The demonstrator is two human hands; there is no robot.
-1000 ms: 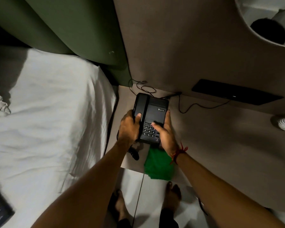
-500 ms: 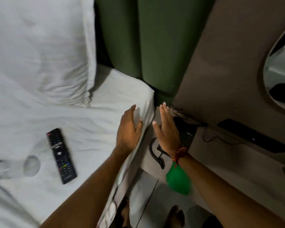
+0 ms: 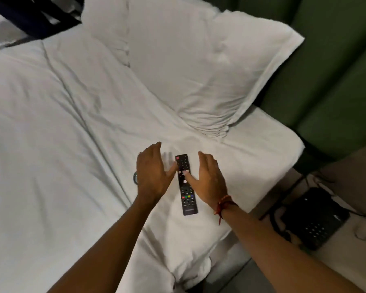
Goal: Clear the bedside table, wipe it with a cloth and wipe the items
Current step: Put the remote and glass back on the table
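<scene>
A black remote control (image 3: 187,193) lies on the white bed sheet (image 3: 61,144), pointing away from me. My left hand (image 3: 151,174) hovers just left of it with fingers spread, its thumb near the remote's upper edge. My right hand (image 3: 208,178) is just right of it, open, thumb over the remote's buttons; neither hand grips it. A black desk phone (image 3: 317,218) sits on the bedside table (image 3: 347,256) at the right. The rim of a clear glass (image 3: 135,177) peeks out behind my left hand.
A white pillow (image 3: 199,66) lies at the head of the bed against a green padded headboard (image 3: 330,70). The phone's cord (image 3: 277,218) hangs between bed and table. A dark item (image 3: 36,15) rests at the bed's far left corner.
My view swung left from the bedside table to the bed. Both hands left the phone on the table and moved over the sheet to either side of the remote.
</scene>
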